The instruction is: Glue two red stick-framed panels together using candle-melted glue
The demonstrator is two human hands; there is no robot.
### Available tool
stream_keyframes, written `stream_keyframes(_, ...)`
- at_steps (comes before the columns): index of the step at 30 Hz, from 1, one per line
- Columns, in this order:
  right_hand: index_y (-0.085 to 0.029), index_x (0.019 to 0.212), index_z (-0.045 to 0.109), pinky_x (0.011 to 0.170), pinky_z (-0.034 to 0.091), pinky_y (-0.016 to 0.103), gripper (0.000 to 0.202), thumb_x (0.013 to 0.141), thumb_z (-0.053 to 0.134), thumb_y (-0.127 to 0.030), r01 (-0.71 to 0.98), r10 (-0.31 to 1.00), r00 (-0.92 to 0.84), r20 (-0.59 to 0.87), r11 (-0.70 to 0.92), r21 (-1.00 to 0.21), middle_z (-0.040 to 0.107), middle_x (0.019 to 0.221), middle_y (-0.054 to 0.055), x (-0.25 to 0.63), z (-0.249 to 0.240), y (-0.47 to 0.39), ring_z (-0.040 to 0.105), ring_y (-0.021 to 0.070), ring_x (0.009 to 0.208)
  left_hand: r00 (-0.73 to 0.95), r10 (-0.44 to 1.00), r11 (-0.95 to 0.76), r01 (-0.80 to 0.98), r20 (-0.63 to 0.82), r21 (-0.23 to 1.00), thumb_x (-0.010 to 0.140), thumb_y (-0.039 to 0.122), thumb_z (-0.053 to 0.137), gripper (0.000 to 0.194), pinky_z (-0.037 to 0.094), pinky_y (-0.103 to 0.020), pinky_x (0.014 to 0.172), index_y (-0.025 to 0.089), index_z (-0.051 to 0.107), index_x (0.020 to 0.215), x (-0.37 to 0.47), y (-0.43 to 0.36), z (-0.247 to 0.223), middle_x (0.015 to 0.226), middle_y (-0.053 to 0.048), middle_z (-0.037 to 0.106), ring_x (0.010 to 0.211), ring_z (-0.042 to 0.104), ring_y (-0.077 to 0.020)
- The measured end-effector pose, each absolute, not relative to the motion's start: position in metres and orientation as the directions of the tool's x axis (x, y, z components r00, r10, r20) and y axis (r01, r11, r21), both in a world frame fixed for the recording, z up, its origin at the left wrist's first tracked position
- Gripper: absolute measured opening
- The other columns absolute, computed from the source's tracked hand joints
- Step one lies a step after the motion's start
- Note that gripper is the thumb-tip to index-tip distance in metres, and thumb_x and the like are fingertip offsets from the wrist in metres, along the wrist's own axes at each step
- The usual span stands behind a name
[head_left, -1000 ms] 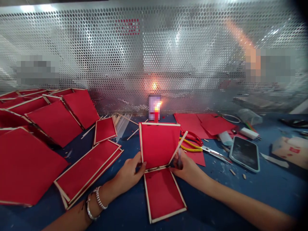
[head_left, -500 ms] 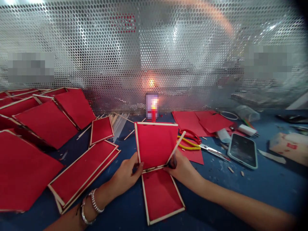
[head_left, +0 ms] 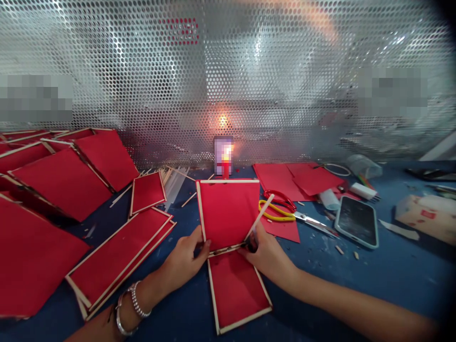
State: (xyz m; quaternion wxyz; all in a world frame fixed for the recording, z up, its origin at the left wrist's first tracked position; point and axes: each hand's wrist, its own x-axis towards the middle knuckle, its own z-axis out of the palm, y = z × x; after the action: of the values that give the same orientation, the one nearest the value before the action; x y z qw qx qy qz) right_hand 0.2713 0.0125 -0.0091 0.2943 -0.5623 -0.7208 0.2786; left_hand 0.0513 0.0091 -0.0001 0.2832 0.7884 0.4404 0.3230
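My left hand [head_left: 188,254] pinches the lower left corner of an upright red panel [head_left: 230,213] edged with pale sticks. At its lower right corner, my right hand [head_left: 267,249] grips the same panel. A loose-ended pale stick [head_left: 261,213] slants up from my right fingers, and something dark, too hidden to name, lies within them. Below and touching the panel's bottom edge lies a second stick-edged red panel [head_left: 238,289] on the blue table [head_left: 313,308]. Behind the upright panel stands a lit red candle [head_left: 225,170].
Several framed red panels [head_left: 64,183] stand at left, beside flat long ones [head_left: 121,259]. To the right are scissors [head_left: 278,211], red sheets [head_left: 278,180], a phone [head_left: 356,222] and a box [head_left: 425,218]. A perforated metal screen [head_left: 231,61] rises behind the candle.
The whole view has shifted slightly, with most things a little further left. Both hands keep their hold on the upright panel, which looks nearly unchanged in pose.
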Motion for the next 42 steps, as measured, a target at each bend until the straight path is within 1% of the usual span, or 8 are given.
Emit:
stream_keyframes(12,-0.019,0.089,0.037,0.047,0.031,0.024,0.029,0.070,0.058,-0.025,0.740,0.983,-0.160,0.093,0.181,-0.648,0.049,0.065,-0.002,0.270,-0.007,0.009,0.046,0.0146,0.053,0.411,0.876,-0.447,0.502,0.251,0.740,0.092,0.025,0.039,0.028,0.047,-0.024,0.063,0.024,0.039,0.119,0.051,0.009,-0.001,0.092,0.000,0.066,0.079,0.064,-0.0168)
stream_keyframes(18,-0.020,0.089,0.037,0.048,0.032,0.024,0.026,0.070,0.056,-0.023,0.716,0.975,-0.181,0.130,0.221,-0.662,0.052,0.067,-0.001,0.270,-0.007,0.010,0.048,0.0146,0.054,0.418,0.872,-0.454,0.501,0.254,0.736,0.092,0.025,0.039,0.028,0.046,-0.024,0.062,0.023,0.039,0.120,0.051,0.009,0.002,0.081,0.002,0.065,0.076,0.064,-0.0168)
stream_keyframes(22,-0.020,0.090,0.036,0.045,0.029,0.023,0.029,0.069,0.056,-0.025,0.720,0.973,-0.182,0.141,0.230,-0.655,0.049,0.063,-0.003,0.270,-0.007,0.009,0.046,0.0138,0.051,0.411,0.873,-0.455,0.497,0.262,0.738,0.092,0.025,0.039,0.026,0.046,-0.023,0.063,0.024,0.041,0.117,0.051,0.008,0.002,0.087,0.001,0.066,0.077,0.064,-0.0157)
stream_keyframes(27,-0.021,0.086,0.034,0.045,0.030,0.023,0.027,0.069,0.055,-0.024,0.652,0.954,-0.217,0.209,0.301,-0.696,0.045,0.060,-0.006,0.272,-0.010,0.007,0.044,0.0118,0.050,0.405,0.870,-0.466,0.487,0.282,0.739,0.091,0.022,0.039,0.025,0.045,-0.022,0.061,0.023,0.041,0.116,0.051,0.008,0.000,0.085,0.002,0.066,0.072,0.063,-0.0138)
stream_keyframes(31,-0.022,0.087,0.032,0.050,0.037,0.024,0.024,0.073,0.051,-0.022,0.516,0.931,-0.246,0.269,0.361,-0.777,0.045,0.069,-0.004,0.277,-0.004,0.008,0.044,0.0112,0.055,0.398,0.879,-0.449,0.500,0.264,0.741,0.091,0.022,0.040,0.026,0.044,-0.022,0.059,0.023,0.040,0.116,0.051,0.008,0.001,0.081,0.003,0.065,0.069,0.063,-0.0140)
stream_keyframes(37,-0.024,0.084,0.028,0.056,0.042,0.024,0.016,0.080,0.042,-0.017,0.367,0.949,-0.068,0.306,0.309,-0.877,0.039,0.076,-0.002,0.287,0.006,-0.007,0.043,0.0116,0.062,0.385,0.899,-0.392,0.498,0.208,0.773,0.090,0.024,0.039,0.017,0.044,-0.025,0.064,0.022,0.044,0.107,0.053,0.008,0.004,0.081,0.001,0.064,0.074,0.062,-0.0165)
stream_keyframes(39,-0.024,0.081,0.027,0.058,0.043,0.025,0.019,0.079,0.043,-0.015,0.404,0.915,-0.175,0.363,0.403,-0.821,0.041,0.078,-0.001,0.289,0.006,-0.021,0.044,0.0119,0.064,0.384,0.903,-0.379,0.500,0.193,0.778,0.090,0.024,0.039,0.015,0.043,-0.024,0.062,0.023,0.045,0.104,0.053,0.008,0.005,0.078,0.002,0.063,0.071,0.062,-0.0160)
stream_keyframes(42,-0.023,0.084,0.035,0.073,0.045,0.028,0.022,0.076,0.055,-0.020,0.383,0.730,-0.571,0.375,0.641,-0.666,0.054,0.093,0.004,0.286,0.005,-0.042,0.053,0.0155,0.083,0.381,0.903,-0.378,0.493,0.196,0.784,0.090,0.023,0.040,0.013,0.042,-0.023,0.060,0.023,0.045,0.102,0.054,0.008,0.007,0.078,0.003,0.062,0.068,0.061,-0.0147)
